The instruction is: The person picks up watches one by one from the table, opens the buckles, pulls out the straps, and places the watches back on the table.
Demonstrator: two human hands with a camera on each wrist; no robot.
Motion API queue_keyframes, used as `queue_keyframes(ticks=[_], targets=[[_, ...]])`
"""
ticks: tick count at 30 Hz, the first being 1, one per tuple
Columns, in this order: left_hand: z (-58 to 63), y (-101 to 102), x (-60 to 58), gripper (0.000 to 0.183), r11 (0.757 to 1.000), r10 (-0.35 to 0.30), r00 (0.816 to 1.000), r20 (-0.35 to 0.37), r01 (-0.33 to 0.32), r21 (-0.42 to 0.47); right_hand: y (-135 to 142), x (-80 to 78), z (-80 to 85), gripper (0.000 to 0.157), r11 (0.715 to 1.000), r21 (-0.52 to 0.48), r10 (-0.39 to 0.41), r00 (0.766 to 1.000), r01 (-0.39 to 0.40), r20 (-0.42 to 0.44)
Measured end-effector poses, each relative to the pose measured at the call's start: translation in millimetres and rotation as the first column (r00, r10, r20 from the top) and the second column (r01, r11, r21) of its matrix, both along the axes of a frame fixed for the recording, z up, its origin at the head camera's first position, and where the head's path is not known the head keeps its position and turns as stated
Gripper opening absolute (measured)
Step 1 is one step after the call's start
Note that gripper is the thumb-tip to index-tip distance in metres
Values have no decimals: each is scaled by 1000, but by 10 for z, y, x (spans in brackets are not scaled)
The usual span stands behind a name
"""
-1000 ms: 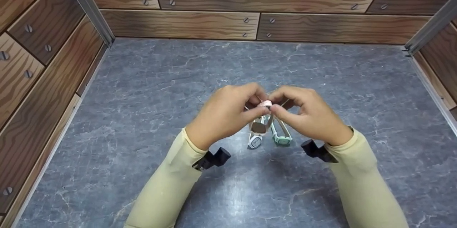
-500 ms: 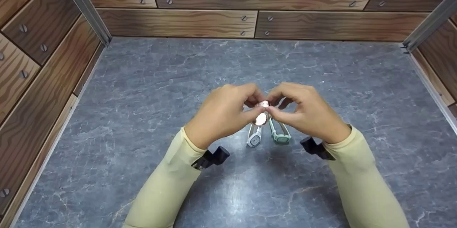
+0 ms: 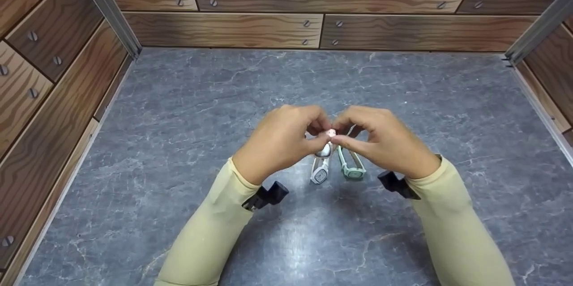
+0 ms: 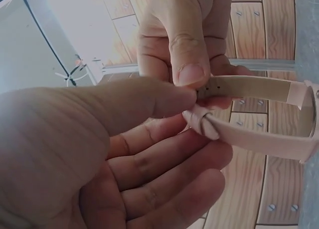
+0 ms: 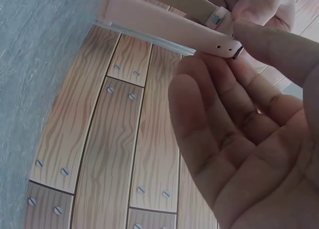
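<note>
Both hands hold a pale pink wristwatch (image 3: pixel 323 151) by the joined ends of its strap, with its case hanging below. My left hand (image 3: pixel 284 143) pinches the strap end beside a keeper loop (image 4: pixel 208 126) between thumb and fingers. From the other side my right hand (image 3: pixel 378 140) pinches the strap near the buckle (image 5: pixel 238 52); small holes show along the pink strap (image 5: pixel 164 27) there. Its thumb and the left thumb nearly meet over the strap ends. Below the hands on the table lie a white wristwatch (image 3: pixel 319 175) and a mint green wristwatch (image 3: pixel 353 172), both with straps fastened into loops.
The grey marbled tabletop (image 3: pixel 215 84) is bounded by wood-patterned panels (image 3: pixel 264 31) at the back and sides. Metal posts stand at the left (image 3: pixel 114 13) and right back corners. A black wrist camera (image 3: pixel 268 195) sits on each sleeve.
The hands have drawn slightly closer together over the strap ends. The hanging watch case has turned and moved up a little; it flashed brightly half a second ago. The other watches stay put.
</note>
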State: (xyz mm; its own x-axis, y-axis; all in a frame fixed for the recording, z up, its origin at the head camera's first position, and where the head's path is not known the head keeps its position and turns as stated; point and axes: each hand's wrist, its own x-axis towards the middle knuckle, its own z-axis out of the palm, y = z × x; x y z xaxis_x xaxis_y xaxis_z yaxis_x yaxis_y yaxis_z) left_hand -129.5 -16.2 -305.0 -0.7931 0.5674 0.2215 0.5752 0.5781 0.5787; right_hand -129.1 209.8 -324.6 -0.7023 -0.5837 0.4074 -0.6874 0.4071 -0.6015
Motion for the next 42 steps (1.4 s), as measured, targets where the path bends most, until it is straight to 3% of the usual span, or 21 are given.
queue_keyframes(ticks=[8,12,15,23,31,36,42], targets=[[-5,-16,-1,8,998,13,1000,-1,-13,-58,-9,8,-2,13,999,22,39,994,-37,-102],[-5,-32,7,6,999,-3,1000,19,4,-47,-17,31,1,14,999,21,42,995,-40,-87],[0,-49,-4,5,1000,-14,998,55,15,-21,-20,32,4,16,999,15,45,996,-44,-74],[-7,-76,-34,6,997,-60,989,133,53,56,-12,28,10,18,996,-13,85,986,-88,-142],[-13,-90,-58,6,973,-100,968,228,48,225,-4,25,37,18,995,-68,75,995,-80,-64],[-9,-74,-54,10,979,-91,981,174,56,197,0,32,58,16,996,-73,44,997,-48,-57],[-12,-58,-36,15,995,-51,999,2,50,85,-2,36,62,12,998,-54,8,998,-12,-70]])
